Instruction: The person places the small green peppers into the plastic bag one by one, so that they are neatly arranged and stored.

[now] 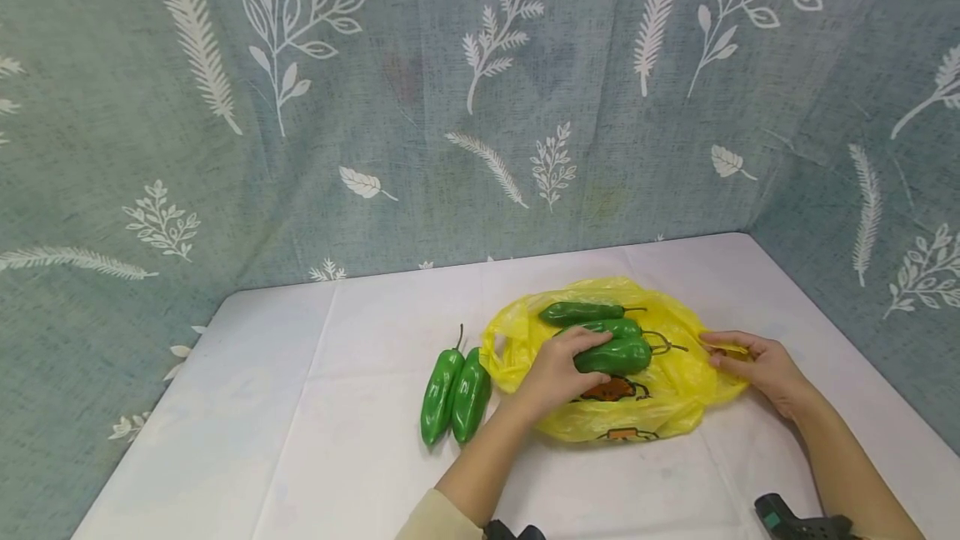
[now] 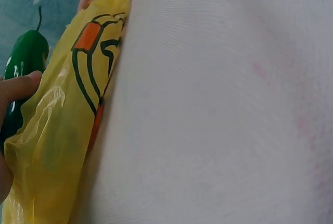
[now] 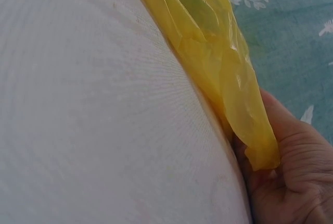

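Observation:
A crumpled yellow plastic bag (image 1: 675, 398) with a dark and orange print lies on the table, with three glossy green chili peppers on it in the head view. My left hand (image 1: 558, 369) reaches across the bag and grips the nearest green chili pepper (image 1: 618, 357), fingers over its left end and thumb at its near side. Just behind it are a second pepper (image 1: 622, 327) and a third pepper (image 1: 577, 312), stems to the right. My right hand (image 1: 768, 373) pinches the bag's right end; in the right wrist view the yellow plastic (image 3: 263, 153) runs between thumb and fingers.
Left of the bag, two more green peppers lie side by side, one pepper (image 1: 441, 398) with its stem up and another pepper (image 1: 471, 397) against the bag's edge. A white cloth covers the table (image 1: 337, 457). Leaf-patterned curtain fabric (image 1: 420, 107) stands behind and at both sides.

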{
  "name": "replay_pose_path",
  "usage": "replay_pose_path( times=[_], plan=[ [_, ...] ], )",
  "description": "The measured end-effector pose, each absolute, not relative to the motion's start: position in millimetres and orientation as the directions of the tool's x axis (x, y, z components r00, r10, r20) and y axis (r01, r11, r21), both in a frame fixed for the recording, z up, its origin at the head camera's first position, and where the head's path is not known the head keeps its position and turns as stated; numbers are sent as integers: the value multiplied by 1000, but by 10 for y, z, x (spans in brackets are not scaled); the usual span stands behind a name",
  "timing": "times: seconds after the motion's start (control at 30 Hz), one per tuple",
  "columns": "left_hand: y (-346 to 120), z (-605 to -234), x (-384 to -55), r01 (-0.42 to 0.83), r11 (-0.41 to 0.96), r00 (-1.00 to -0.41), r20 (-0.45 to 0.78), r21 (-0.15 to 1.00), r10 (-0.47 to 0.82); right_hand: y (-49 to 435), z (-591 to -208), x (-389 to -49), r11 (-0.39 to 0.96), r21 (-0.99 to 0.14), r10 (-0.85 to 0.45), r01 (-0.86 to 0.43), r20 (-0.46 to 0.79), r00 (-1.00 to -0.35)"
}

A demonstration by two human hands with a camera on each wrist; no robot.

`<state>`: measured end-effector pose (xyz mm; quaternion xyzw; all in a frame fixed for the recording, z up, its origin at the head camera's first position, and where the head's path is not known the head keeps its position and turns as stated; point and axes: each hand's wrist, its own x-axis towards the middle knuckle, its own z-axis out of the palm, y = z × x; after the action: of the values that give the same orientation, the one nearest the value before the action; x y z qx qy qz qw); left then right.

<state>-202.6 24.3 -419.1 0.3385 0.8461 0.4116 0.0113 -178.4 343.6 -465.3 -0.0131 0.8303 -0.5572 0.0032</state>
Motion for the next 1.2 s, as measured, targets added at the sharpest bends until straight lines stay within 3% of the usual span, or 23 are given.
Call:
replay_pose_path(
  times=[0.3, 0.8, 1.2],
  plan=[
    [298, -4329, -2039, 631, 508, -743, 268, 587, 613, 3439, -4661, -1787, 394, -919, -13, -16, 12, -1000],
    [315, -4395, -2007, 531, 555, -811, 195, 641, 552, 3427, -4636, -1789, 395, -918, -23, -40, 34, -999],
    [256, -4321, -1980, 477, 459, -834, 220, 750, 507, 3418, -4650, -1786, 393, -919, -24, -38, 31, -999]
  ],
)
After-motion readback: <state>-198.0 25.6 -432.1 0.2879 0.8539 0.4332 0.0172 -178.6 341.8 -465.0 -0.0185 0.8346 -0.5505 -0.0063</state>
